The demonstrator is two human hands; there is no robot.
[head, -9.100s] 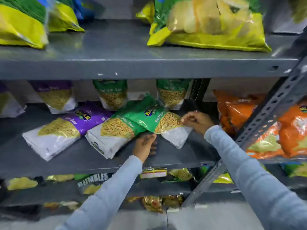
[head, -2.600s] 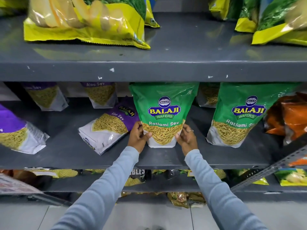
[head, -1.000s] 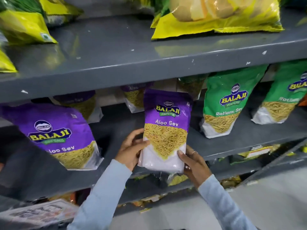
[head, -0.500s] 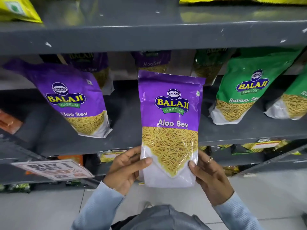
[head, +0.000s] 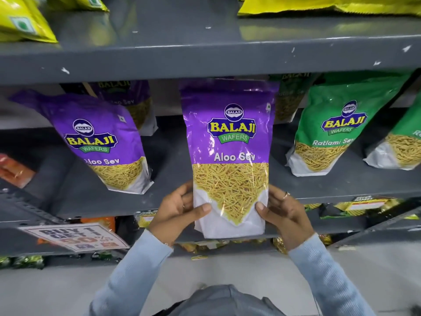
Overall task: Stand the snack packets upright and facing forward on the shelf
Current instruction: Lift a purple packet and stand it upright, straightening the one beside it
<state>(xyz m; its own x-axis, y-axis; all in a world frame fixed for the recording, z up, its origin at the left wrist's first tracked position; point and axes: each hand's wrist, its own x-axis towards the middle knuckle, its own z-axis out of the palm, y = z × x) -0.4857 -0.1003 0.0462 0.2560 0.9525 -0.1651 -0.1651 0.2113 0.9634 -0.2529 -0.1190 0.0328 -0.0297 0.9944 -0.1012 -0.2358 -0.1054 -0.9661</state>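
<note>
Since half a second ago: purple Aloo Sev packet point(head: 230, 156) sits a little higher and nearer the shelf, its top edge now reaching the underside of the upper shelf point(head: 205, 58); both hands remain at its lower corners.
Packet and hands: left hand point(head: 180, 210) grips the lower left edge, thumb laid across the white front; right hand point(head: 282, 210) grips the lower right edge the same way, fingers behind.
Hand state: both closed on the one packet, apart from each other by the packet's width.
Ring: thin band point(head: 286, 195) on a right-hand finger.
Packet position: upright, front toward the camera, its bottom hanging below the front edge of the middle shelf point(head: 341, 192); whether it touches the shelf cannot be told.
Packet look: purple upper half with "BALAJI WAFERS" logo and "Aloo Sev" in white, clear window of yellow sev strands narrowing to a point, white base, glossy film.
Left neighbour: second Aloo Sev packet point(head: 102, 144) standing on the middle shelf, leaning left at the top, front facing out.
Right neighbour: green Ratlami Sev packet point(head: 335, 131) standing, tilted right at the top, facing out.
Behind: further purple and green packets at the shelf's back, partly hidden.
Lower left: "BUY 1 GET 1" sign point(head: 75, 236).
Sleeves: light blue, ribbed.
</note>
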